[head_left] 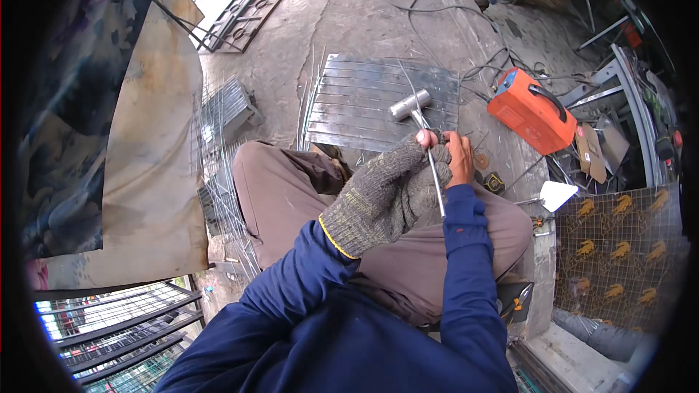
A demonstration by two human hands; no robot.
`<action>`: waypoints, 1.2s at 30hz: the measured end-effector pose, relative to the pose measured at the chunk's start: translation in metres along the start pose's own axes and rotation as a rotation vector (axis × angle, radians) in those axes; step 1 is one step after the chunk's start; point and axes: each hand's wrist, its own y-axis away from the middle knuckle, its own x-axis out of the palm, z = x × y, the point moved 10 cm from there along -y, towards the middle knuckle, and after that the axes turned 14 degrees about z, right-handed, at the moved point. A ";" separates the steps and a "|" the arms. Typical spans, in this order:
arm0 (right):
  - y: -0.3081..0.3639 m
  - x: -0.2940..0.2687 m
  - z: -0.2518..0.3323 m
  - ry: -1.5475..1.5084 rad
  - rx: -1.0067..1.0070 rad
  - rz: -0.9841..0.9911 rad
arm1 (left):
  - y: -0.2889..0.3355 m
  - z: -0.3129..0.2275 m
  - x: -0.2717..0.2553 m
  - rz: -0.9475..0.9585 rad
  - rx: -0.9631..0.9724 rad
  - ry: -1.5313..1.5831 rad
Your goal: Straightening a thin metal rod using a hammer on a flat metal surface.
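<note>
Frame centre: grey knit-gloved left hand [386, 193] and bare right hand [459, 156] both clamped on thin steel-handled hammer [419, 120], probably steadying it over the lap.

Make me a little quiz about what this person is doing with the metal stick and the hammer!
1. True or false: both hands wear a glove.
2. Which thing lies on the sheet of metal slats in front of the knees?
A. a metal hammer
B. a paintbrush
C. a saw
3. Fill in: the boxy machine with a black handle, on the ground to the person's right, is coloured ____.

Key
1. False: the left hand wears a grey knitted glove, while the right hand is bare. Both grip a thin metal rod.
2. A
3. Orange: it is the orange welding machine.
</note>
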 end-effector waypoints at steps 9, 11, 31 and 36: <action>-0.003 0.001 -0.002 0.028 0.019 -0.014 | -0.008 -0.003 0.002 -0.033 0.017 -0.056; -0.003 0.001 0.000 0.026 0.002 -0.018 | -0.008 -0.004 0.002 -0.032 0.024 -0.079; 0.005 -0.008 -0.004 0.203 0.132 0.029 | 0.073 -0.195 -0.080 -0.529 -0.496 -1.950; 0.009 -0.039 -0.001 0.202 0.247 0.190 | 0.087 -0.288 -0.085 -0.540 -0.458 -2.252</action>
